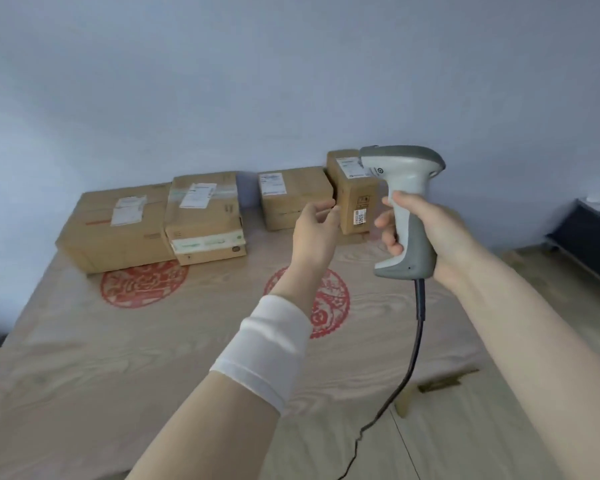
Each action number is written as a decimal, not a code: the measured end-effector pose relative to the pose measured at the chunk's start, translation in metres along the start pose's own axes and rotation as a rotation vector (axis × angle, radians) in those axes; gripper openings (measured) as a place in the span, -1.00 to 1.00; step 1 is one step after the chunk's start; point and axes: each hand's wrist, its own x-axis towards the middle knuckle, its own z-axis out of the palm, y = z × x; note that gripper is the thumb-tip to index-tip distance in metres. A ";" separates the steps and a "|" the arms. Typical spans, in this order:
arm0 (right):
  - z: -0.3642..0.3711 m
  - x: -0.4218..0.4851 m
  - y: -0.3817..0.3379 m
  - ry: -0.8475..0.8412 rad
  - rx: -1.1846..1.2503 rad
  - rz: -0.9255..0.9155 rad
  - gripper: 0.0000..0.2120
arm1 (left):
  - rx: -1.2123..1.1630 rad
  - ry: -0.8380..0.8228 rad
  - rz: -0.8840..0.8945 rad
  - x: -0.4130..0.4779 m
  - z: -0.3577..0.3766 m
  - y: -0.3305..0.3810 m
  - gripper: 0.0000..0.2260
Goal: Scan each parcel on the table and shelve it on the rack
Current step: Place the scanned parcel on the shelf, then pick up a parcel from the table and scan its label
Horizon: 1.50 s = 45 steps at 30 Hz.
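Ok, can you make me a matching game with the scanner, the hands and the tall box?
Things:
1 scanner
2 left hand
3 tall box
4 white band

Match with:
a upright, rightmost in its row
b gripped by the right hand
c open, held out forward
d wrapped round the left forearm

Pairs: 1-b, 2-c, 3-a, 4-d

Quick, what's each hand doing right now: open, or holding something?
Left hand: grip open, holding nothing, stretched toward the parcels.
Right hand: grip closed round the scanner, by its handle.
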 end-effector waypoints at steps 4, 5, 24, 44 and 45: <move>-0.047 0.043 -0.016 0.113 -0.022 0.001 -0.85 | -0.004 -0.035 -0.022 0.047 0.045 -0.006 -0.72; -0.055 0.055 -0.020 0.129 -0.038 0.001 -0.85 | -0.007 -0.037 -0.030 0.061 0.052 -0.008 -0.70; -0.172 0.318 0.009 0.083 -0.068 0.207 -0.71 | 0.457 0.125 -0.298 0.344 0.185 -0.098 -0.02; -0.220 0.436 0.039 -0.095 0.026 0.387 -0.83 | 0.805 0.337 -0.343 0.392 0.228 -0.144 0.21; -0.219 0.435 0.039 -0.095 0.030 0.390 -0.82 | 0.792 0.342 -0.338 0.390 0.228 -0.144 0.21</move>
